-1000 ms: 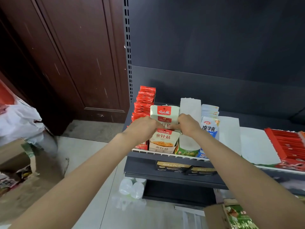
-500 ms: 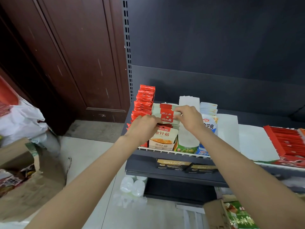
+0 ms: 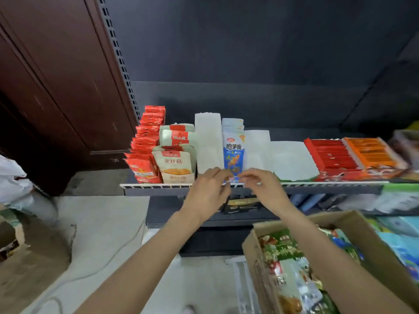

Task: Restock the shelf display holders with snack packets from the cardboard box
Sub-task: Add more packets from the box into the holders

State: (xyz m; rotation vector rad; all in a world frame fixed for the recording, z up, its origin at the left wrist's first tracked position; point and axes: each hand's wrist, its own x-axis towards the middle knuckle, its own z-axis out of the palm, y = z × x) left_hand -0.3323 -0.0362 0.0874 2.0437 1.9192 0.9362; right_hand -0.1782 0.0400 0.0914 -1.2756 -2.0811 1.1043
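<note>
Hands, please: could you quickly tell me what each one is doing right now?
Left hand: open, fingers loosely curled, holding nothing.
Right hand: open, fingers loosely curled, holding nothing.

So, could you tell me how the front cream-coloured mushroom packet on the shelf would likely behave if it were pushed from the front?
The cream packet looks like a thin pouch, so it would probably flex rather than slide stiffly. It stands upright with similar cream packets behind it, which should stop it tipping backward. It probably weighs little, and its smooth-looking film may be slippery under the fingers.
</note>
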